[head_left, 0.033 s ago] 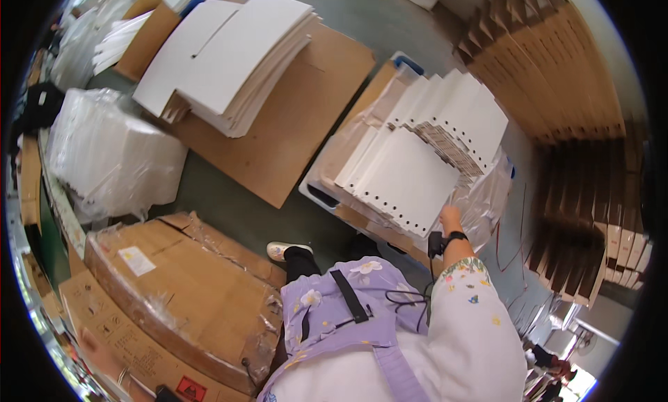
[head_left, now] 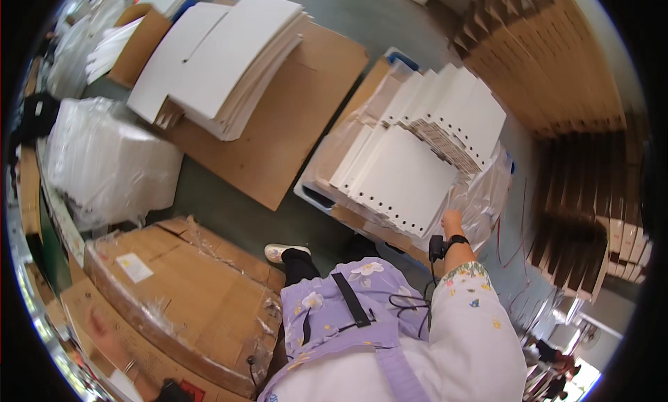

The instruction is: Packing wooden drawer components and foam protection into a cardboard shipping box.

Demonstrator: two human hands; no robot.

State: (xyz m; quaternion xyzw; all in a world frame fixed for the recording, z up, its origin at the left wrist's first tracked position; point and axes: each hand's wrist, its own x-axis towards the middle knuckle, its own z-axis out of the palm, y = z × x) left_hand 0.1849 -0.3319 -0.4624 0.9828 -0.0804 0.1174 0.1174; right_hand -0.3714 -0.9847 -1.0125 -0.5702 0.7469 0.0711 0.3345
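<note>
White-sleeved, the nearer right hand (head_left: pixel 452 220) has bunched fingers, whether gripping I cannot tell. White panels (head_left: pixel 403 176) lie stacked just ahead-left, their hole row (head_left: pixel 390 213) slanting toward it; the blurred left hand (head_left: pixel 103 332), fingers unreadable, is well apart.

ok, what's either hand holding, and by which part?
Can't tell: the right hand is beside the punched white panels, its grip unclear; the left hand is blurred near the film-wrapped cardboard carton.

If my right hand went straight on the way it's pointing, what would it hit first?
Probably the edge of the nearer white stack with dark holes, just ahead of your right hand. Depth is unclear, so they might already be touching.
</note>
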